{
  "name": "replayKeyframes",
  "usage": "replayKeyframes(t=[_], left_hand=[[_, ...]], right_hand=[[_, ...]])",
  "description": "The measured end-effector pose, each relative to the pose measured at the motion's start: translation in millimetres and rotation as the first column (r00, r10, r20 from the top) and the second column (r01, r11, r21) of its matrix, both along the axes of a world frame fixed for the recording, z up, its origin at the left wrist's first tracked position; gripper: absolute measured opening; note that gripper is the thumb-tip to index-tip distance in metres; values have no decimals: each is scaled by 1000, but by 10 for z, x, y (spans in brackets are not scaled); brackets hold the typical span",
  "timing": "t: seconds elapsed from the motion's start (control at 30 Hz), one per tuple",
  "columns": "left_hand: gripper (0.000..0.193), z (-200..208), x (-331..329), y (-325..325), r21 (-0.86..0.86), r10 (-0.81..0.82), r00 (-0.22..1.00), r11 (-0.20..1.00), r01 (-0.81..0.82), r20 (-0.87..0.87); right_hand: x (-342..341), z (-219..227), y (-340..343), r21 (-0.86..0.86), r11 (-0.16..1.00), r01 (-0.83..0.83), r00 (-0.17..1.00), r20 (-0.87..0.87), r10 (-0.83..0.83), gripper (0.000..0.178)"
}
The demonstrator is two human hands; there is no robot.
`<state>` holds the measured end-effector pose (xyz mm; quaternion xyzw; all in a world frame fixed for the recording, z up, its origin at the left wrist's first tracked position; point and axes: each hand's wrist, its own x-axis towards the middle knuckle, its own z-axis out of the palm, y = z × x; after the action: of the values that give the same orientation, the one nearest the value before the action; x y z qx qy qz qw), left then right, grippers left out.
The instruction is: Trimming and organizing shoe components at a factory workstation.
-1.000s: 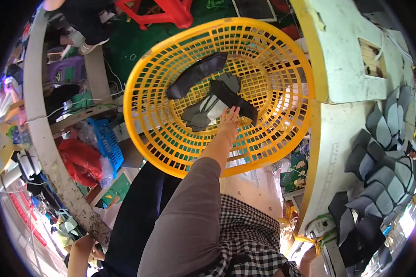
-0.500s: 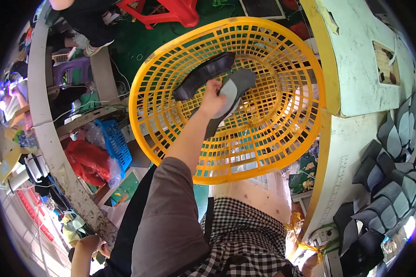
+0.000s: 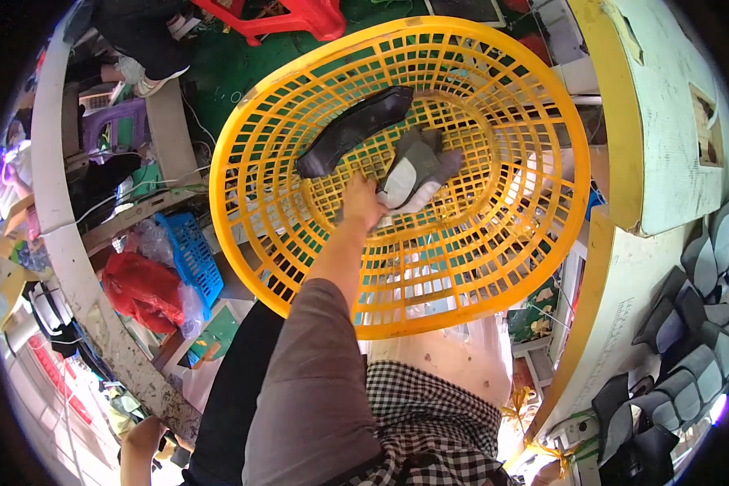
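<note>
My left hand (image 3: 363,202) reaches down into a large yellow plastic basket (image 3: 397,330). Its fingers are loosely bent and look apart, beside the lower left edge of some grey, soft shoe-upper pieces (image 3: 417,172) with a pale patch. The pieces lie folded and slightly blurred on the basket's floor, and whether a fingertip still touches them is hard to see. A dark, curved, shiny shoe-upper piece (image 3: 356,130) rests up the basket's far left side. My right hand does not show.
Rows of grey shoe pieces (image 3: 697,356) lie on the white bench (image 3: 616,316) at right. At left stand a blue basket (image 3: 190,259), a red plastic bag (image 3: 142,287) and a purple stool (image 3: 121,125). A red stool (image 3: 279,20) is beyond. Another person's foot (image 3: 158,77) shows far left.
My left hand has moved a little down and left, off the grey shoe pieces it was gripping. They now sit folded to its right. The basket appears slightly larger and lower in view.
</note>
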<state>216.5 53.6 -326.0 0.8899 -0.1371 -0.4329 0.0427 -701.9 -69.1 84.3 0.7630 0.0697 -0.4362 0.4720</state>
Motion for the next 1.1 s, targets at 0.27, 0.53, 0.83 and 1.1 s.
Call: replayKeyframes(t=[0.27, 0.53, 0.83, 1.1], left_hand=[[64, 469, 1038, -33, 181, -115, 934, 982, 55, 339], [76, 549, 912, 68, 3, -85, 984, 996, 85, 155], [54, 2389, -97, 253, -342, 367, 584, 543, -767, -724], [65, 4416, -257, 458, -668, -97, 874, 687, -286, -475]], right_hand=[[603, -308, -147, 266, 821, 505, 671, 478, -567, 23], [2073, -237, -409, 665, 417, 620, -85, 585, -807, 23], [3733, 415, 482, 924, 382, -3, -247, 370, -896, 46], [5944, 1006, 56, 969, -46, -244, 213, 8, -977, 20]])
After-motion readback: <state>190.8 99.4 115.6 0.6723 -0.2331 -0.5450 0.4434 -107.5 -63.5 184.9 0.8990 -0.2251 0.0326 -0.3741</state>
